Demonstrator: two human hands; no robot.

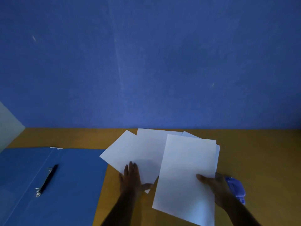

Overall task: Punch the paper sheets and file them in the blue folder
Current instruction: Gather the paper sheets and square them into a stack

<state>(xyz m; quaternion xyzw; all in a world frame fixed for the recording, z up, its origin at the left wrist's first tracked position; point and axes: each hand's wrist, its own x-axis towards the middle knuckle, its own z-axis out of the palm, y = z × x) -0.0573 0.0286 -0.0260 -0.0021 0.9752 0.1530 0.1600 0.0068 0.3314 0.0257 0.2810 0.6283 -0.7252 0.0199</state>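
Several white paper sheets [143, 150] lie fanned out on the wooden table [260, 152]. My left hand [132, 178] rests flat on the lower edge of the left sheets, fingers straight. My right hand [216, 188] pinches the right edge of the top sheet [185, 173], thumb on top, lifting it a little. The blue folder [73, 185] lies open at the left, its black ring mechanism [48, 180] showing. A blue hole punch [236, 188] sits right behind my right hand, partly hidden by it.
A blue wall [146, 62] rises straight from the table's far edge. A pale surface [8, 124] stands at the far left. Bare wood shows at the right of the sheets.
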